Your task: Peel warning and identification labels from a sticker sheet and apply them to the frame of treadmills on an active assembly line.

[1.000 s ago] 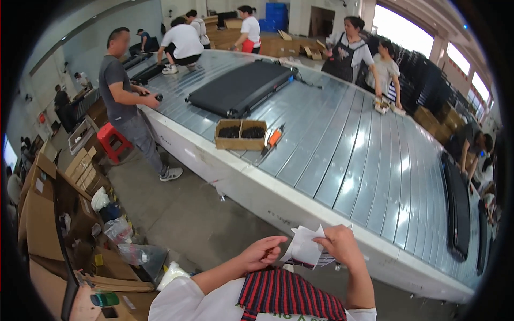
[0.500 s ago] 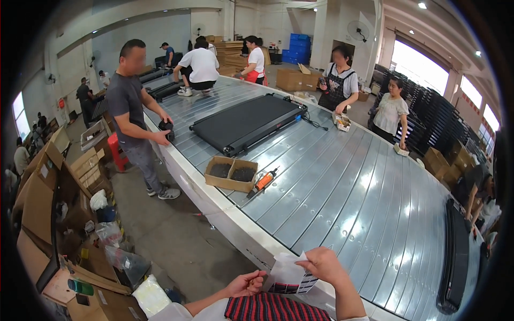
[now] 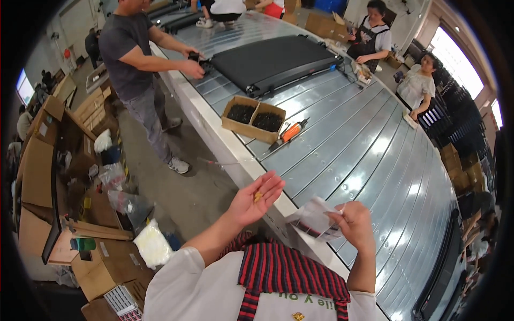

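Observation:
My left hand point(image 3: 258, 199) is held palm up, its fingers stretched out. A few small yellowish pieces point(image 3: 258, 196), too small to name, lie loose on the palm. My right hand point(image 3: 354, 221) pinches the upper corner of a white printed plastic bag point(image 3: 319, 220), which hangs over the near edge of the metal-slatted table point(image 3: 342, 160). Whether the bag holds anything cannot be made out. Farther along the table is a cardboard box point(image 3: 243, 127) with two compartments of small black parts. Beside it lies an orange and black power screwdriver point(image 3: 289, 134).
A black treadmill-like deck point(image 3: 273, 61) lies farther up the table. At the left edge, a co-worker in grey point(image 3: 128, 48) reaches to its corner. Two co-workers stand along the right side. Cardboard boxes point(image 3: 115, 267) and plastic bags crowd the floor at left. A long black part point(image 3: 441, 267) lies at right.
My left hand has risen and opened from a pinch, showing the yellowish pieces. The bag and my right hand have moved up and right. The co-worker in grey now reaches to the deck.

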Available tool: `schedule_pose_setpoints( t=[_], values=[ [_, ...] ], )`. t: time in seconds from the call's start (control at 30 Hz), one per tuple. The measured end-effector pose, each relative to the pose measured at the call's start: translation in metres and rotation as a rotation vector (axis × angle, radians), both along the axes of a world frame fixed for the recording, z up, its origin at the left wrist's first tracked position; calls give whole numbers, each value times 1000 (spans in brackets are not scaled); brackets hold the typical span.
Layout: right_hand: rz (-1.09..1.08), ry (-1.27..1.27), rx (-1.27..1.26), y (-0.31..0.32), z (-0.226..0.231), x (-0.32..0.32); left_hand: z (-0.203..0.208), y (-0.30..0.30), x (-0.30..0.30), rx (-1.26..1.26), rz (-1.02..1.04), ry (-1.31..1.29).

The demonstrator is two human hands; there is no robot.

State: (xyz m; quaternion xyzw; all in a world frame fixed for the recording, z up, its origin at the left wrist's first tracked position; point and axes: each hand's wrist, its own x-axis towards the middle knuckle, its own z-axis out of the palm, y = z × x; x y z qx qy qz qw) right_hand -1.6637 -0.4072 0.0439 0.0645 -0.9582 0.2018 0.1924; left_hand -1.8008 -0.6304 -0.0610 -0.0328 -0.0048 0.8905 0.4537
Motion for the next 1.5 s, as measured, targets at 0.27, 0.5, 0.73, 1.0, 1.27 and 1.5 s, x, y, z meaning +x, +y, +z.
schedule_pose_setpoints(
  t=[0.27, 0.5, 0.73, 1.0, 1.27, 1.5],
  values=[
    [22, -124, -18, -11, -7, -41, 15, -1, -29, -70, -68, 35],
    [241, -147, -15, -13, 9, -37, -1, -4, -5, -582, -7, 500],
    [428, -204, 11, 0, 0, -11, -1, 21, 62, -1209, 278, 1835],
    [407, -178, 84, 48, -16, 61, -9, 90, 124, -1083, -154, 1907],
    [440, -161, -50, 87, -30, 125, -19, 123, 202, -927, -27, 1756],
    [615, -121, -41, 74, -37, 124, -14, 100, 245, -1103, 49, 1593]
  ],
)
